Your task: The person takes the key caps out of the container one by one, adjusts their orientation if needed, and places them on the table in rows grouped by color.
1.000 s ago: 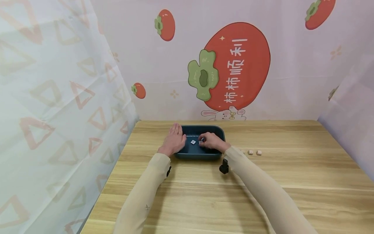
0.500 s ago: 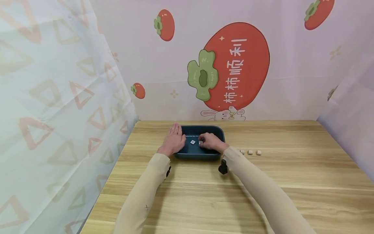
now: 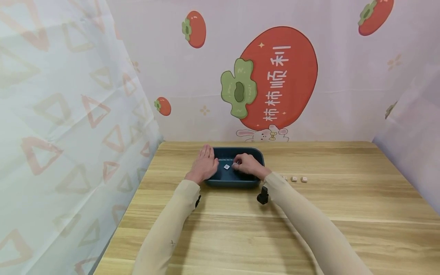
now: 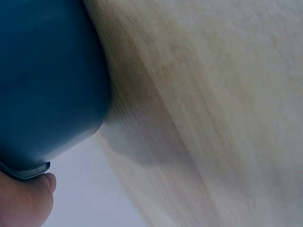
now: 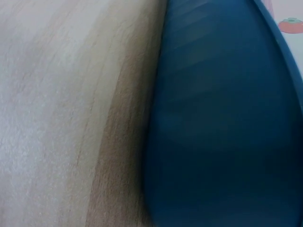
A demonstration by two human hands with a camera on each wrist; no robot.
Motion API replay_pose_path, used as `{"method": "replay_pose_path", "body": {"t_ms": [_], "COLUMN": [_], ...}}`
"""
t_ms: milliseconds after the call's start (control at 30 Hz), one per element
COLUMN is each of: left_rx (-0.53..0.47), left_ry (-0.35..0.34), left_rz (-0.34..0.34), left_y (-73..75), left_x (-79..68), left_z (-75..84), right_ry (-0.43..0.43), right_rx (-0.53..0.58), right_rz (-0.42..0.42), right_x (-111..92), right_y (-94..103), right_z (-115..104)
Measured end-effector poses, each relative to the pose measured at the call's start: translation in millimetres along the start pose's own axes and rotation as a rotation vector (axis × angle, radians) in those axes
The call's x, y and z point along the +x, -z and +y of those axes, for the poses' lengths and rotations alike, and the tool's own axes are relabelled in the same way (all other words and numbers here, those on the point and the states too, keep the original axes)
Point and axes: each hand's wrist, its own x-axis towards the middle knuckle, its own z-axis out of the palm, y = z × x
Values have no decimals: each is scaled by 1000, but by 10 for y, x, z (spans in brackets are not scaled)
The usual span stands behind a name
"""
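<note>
A dark blue rectangular tray stands on the wooden table. My left hand rests on its left rim with fingers straight, thumb along the inner side. Inside the tray, my right hand pinches a small white square block between thumb and fingertips; the fingers partly cover it. Another small white block lies on the tray floor just left of those fingertips. In the left wrist view, part of the left hand shows against the tray's edge; the right wrist view shows only the tray's outer wall and table.
On the table right of the tray sit a few more small blocks: one, another, and one partly behind the right sleeve. A patterned cloth hangs behind the table and along both sides.
My right hand has risen slightly, and the pinched block has shifted up and a little left with it. The left hand and tray stay put.
</note>
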Motion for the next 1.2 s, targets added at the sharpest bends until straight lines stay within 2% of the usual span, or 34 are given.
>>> {"method": "replay_pose_path", "body": {"t_ms": [433, 967, 1200], "left_rx": [6, 9, -8], "left_ry": [2, -15, -5], "left_rz": [-8, 18, -2], "left_y": [-7, -9, -9], "left_x": [-9, 4, 3], "left_z": [-10, -9, -9], "right_ry": [19, 78, 86], "right_rx": [91, 208, 253], "right_rz": [4, 24, 40], "right_x": [-67, -308, -396], "right_y": [47, 201, 242], "right_z": [1, -47, 10]}}
